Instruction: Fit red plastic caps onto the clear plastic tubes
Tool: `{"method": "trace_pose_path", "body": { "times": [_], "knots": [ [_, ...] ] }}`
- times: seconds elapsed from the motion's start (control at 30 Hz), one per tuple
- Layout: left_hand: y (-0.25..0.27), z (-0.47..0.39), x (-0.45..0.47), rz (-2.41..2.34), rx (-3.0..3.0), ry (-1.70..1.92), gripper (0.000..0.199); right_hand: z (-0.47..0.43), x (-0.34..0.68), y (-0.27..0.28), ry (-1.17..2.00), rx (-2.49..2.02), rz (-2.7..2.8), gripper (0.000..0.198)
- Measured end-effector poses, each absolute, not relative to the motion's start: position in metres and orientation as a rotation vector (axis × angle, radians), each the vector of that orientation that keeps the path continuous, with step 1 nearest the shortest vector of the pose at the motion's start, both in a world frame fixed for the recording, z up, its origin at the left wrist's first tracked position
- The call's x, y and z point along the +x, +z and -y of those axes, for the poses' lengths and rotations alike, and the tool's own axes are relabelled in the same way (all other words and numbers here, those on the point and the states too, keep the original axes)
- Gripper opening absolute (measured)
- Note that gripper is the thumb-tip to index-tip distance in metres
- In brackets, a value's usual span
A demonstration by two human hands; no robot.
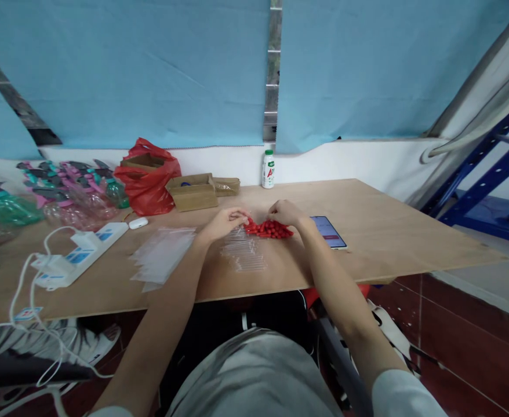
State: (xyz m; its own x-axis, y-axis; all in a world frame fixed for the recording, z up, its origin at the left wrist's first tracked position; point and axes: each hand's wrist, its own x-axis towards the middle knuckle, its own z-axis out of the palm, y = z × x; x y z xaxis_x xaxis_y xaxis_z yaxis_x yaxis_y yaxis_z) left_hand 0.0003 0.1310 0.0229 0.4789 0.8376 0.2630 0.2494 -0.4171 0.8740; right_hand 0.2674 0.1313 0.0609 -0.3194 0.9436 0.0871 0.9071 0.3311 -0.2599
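A heap of small red pieces (pixel 274 230) lies on the wooden table in front of me. My left hand (pixel 228 222) is at the heap's left edge, thumb and fingers brought together in a pinch. What sits between those fingertips is too small to make out. Over the heap's upper side, my right hand (pixel 284 212) is bent down with its fingers closed; its fingertips are partly hidden, and so is anything in them. Thin clear tubes (pixel 246 255) lie in a loose row just below and left of the red pieces.
Clear plastic bags (pixel 163 255) lie left of the tubes, beside a power strip (pixel 80 258) with white cables. A phone (pixel 329 231) is to the right. Behind stand a bottle (pixel 268 169), cardboard boxes (pixel 193 194), a red bag (pixel 150 188) and several spray bottles (pixel 76 202).
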Motion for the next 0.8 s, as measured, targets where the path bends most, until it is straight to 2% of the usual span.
{"method": "trace_pose_path", "body": {
  "times": [0.13,0.3,0.53,0.8],
  "knots": [
    [0.015,-0.134,-0.004,-0.973,2.059,0.925,0.042,-0.137,0.267,0.056,0.201,-1.597,2.363,0.018],
    [0.015,-0.137,-0.012,-1.048,2.227,0.884,0.023,-0.138,0.256,0.05,0.137,-1.41,2.322,0.013],
    [0.018,-0.137,-0.023,-1.003,2.312,0.544,0.03,-0.136,0.24,0.04,0.335,-1.132,2.425,0.013],
    [0.022,-0.131,-0.019,-1.038,2.302,0.451,0.028,-0.141,0.233,0.028,0.338,-1.081,2.508,0.015]
  ]
}}
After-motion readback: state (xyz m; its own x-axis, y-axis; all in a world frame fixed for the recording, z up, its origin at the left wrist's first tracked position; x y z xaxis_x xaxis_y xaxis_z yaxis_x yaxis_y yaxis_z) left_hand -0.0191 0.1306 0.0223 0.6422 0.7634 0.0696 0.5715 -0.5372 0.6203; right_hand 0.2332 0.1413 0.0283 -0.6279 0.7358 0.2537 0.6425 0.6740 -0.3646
